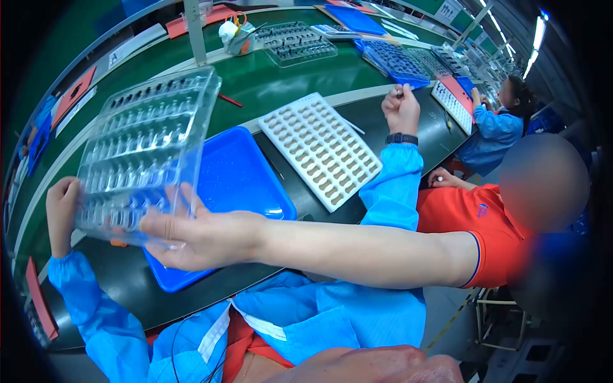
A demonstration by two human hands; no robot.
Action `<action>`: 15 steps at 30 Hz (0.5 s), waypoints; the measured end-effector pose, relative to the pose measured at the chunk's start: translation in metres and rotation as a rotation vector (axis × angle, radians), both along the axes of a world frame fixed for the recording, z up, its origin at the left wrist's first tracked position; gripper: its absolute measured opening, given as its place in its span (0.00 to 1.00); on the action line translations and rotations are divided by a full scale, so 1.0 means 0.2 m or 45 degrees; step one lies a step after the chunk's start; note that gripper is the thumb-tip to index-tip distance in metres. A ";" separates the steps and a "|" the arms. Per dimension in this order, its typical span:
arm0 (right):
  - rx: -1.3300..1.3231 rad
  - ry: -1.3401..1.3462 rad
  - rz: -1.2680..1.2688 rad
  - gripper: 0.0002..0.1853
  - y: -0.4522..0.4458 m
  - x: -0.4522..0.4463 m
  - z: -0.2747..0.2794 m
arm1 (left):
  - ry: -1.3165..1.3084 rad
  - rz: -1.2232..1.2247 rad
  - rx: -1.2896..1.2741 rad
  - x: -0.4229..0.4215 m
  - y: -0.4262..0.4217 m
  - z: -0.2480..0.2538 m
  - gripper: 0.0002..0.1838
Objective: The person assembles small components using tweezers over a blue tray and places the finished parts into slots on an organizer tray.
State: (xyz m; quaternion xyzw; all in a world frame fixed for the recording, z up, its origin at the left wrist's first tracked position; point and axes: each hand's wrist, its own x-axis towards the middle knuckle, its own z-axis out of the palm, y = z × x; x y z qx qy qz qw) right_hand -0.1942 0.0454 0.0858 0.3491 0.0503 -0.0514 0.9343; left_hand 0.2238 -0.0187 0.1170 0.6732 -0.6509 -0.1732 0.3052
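A clear plastic tray (pixel 137 143) with rows of slots is held up tilted at the left; dark small parts sit in its top row. My left hand (pixel 62 214) is closed on its left edge. A co-worker's hand, reaching in from the right on a bare arm, grips its lower right corner. My right hand (pixel 401 115), with a dark watch at the wrist, is raised beyond the white slotted tray (pixel 322 150), its fingers closed on something small that I cannot make out. Behind the clear tray lies a blue tray (pixel 239 169).
The co-worker in a red shirt (pixel 472 223) leans in from the right. At the back stand filled clear trays (pixel 297 45), a cup with scissors (pixel 239 38) and a blue parts tray (pixel 393 60). A red pen (pixel 230 100) lies on the green mat. Another person sits farther right.
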 end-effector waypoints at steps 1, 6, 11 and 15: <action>-0.736 0.192 -0.103 0.12 -0.03 -0.04 -0.01 | -0.002 0.005 -0.006 -0.05 -0.03 0.00 0.12; -2.147 1.090 -0.465 0.12 -0.25 -0.33 -0.05 | 0.105 -0.061 0.004 -0.29 -0.23 0.01 0.12; -2.040 1.485 -0.843 0.15 -0.22 -0.69 -0.23 | 0.107 -0.216 0.044 -0.63 -0.39 0.04 0.13; -1.838 1.574 -0.939 0.18 -0.03 -0.80 -0.40 | 0.377 -0.338 -0.030 -1.02 -0.34 0.05 0.15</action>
